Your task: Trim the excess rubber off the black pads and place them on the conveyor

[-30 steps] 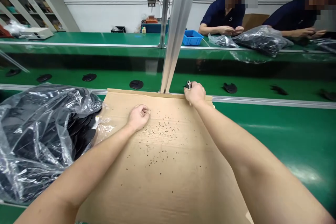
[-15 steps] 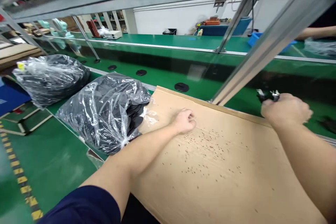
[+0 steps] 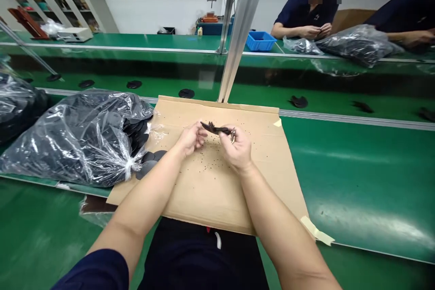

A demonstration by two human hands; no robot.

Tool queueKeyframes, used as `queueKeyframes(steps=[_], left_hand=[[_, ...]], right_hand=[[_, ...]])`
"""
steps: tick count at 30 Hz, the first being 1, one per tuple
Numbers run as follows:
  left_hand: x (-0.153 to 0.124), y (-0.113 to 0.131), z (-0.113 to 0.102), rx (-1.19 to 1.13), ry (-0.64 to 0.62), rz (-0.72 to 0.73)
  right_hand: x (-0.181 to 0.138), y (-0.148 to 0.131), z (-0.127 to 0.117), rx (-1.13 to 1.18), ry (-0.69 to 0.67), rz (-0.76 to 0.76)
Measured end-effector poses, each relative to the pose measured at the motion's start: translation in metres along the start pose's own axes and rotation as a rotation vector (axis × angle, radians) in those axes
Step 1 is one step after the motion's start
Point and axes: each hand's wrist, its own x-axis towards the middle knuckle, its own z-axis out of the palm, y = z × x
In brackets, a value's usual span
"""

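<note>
My two hands meet over a brown cardboard sheet (image 3: pixel 210 186) speckled with small dark crumbs. My right hand (image 3: pixel 239 146) is closed on a thin flat black piece (image 3: pixel 215 128) held edge-on, and a small metal tool (image 3: pixel 233 135) pokes out of the same fist. My left hand (image 3: pixel 191 138) has its fingers curled and pinches the left end of that piece. To the left lies a clear plastic bag (image 3: pixel 78 138) full of black round pieces. A few loose black discs (image 3: pixel 149 164) sit at its mouth on the cardboard.
An aluminium post (image 3: pixel 238 36) rises behind the cardboard. Beyond it runs a green conveyor belt (image 3: pixel 258 93) carrying several black discs. Two people in dark shirts work across the line beside a blue bin (image 3: pixel 260 40) and more bags (image 3: pixel 356 44). Another bag (image 3: pixel 16 104) lies far left.
My right hand has come back from the conveyor with the black piece to the middle of the cardboard. My left hand lifted off the sheet to meet it. My view swung back to centre.
</note>
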Motion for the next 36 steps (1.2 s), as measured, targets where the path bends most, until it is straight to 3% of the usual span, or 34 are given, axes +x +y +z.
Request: queueKeyframes(steps=[3, 5, 7, 13, 17, 23, 27, 36], left_hand=[[-0.014, -0.005, -0.014, -0.019, -0.281, -0.248], [-0.019, -0.006, -0.022, -0.098, -0.42, -0.273], [-0.021, -0.007, -0.025, -0.138, -0.466, -0.205], [-0.016, -0.011, -0.017, -0.168, -0.224, 0.05], [-0.005, -0.011, -0.017, -0.257, -0.067, 0.101], [-0.001, -0.007, -0.019, -0.407, 0.049, 0.046], [-0.003, -0.004, -0.018, -0.412, -0.015, -0.034], [-0.009, -0.001, -0.012, -0.454, -0.036, -0.095]], right_hand=[[-0.013, 0.003, 0.009, 0.015, -0.094, -0.11], [-0.017, 0.008, 0.009, 0.025, -0.19, -0.14], [-0.018, 0.015, 0.007, 0.02, -0.222, -0.131], [-0.016, 0.033, 0.006, -0.069, -0.057, 0.138], [-0.016, 0.035, 0.006, -0.124, -0.009, 0.26], [-0.016, 0.029, 0.008, -0.209, -0.163, 0.066], [-0.017, 0.022, 0.012, -0.309, -0.166, -0.075], [-0.018, 0.021, 0.014, -0.653, -0.208, -0.159]])
